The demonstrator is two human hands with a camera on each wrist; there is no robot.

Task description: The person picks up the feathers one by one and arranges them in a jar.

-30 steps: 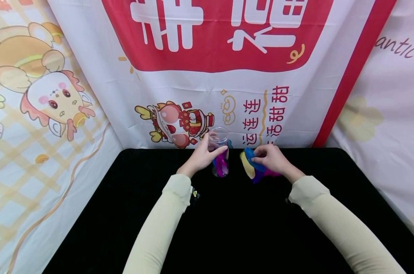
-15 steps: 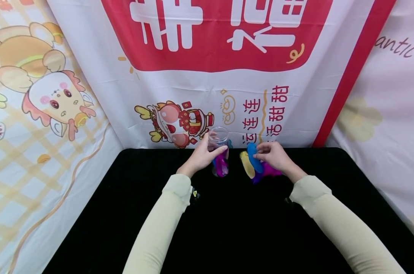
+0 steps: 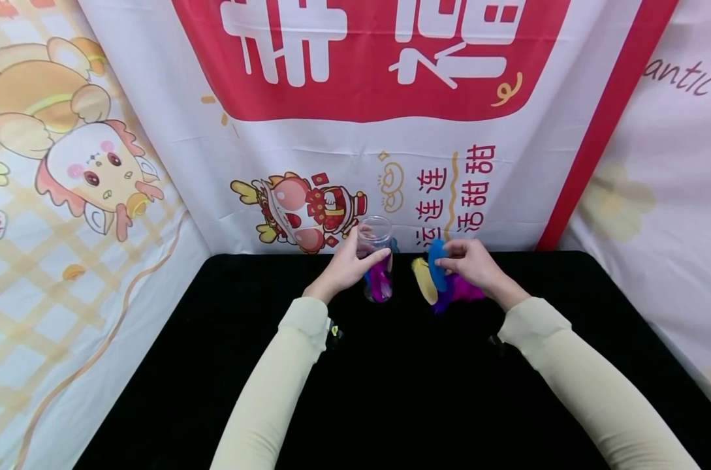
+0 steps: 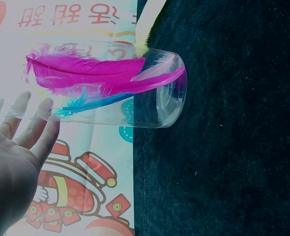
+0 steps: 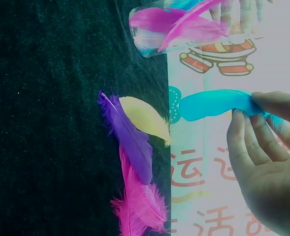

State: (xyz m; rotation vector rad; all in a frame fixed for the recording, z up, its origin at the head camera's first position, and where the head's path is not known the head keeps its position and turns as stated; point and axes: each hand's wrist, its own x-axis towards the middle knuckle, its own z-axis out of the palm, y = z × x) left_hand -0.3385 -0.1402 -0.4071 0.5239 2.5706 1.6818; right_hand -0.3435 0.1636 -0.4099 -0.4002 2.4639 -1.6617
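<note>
Pinching blue feather (image 5: 214,105) near one end, right grip (image 5: 268,152) closed; long axis nearly horizontal in right-wrist view, rounded end pointing left. Left grip (image 3: 350,264) curled round upright jar (image 3: 375,245).

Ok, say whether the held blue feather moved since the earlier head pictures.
Yes, upward: the blue feather now reaches higher above the far edge of the black table.

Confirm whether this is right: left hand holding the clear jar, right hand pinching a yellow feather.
Wrong on colour: the right hand pinches a blue feather, as the right wrist view shows. The left hand does hold the clear jar.
</note>
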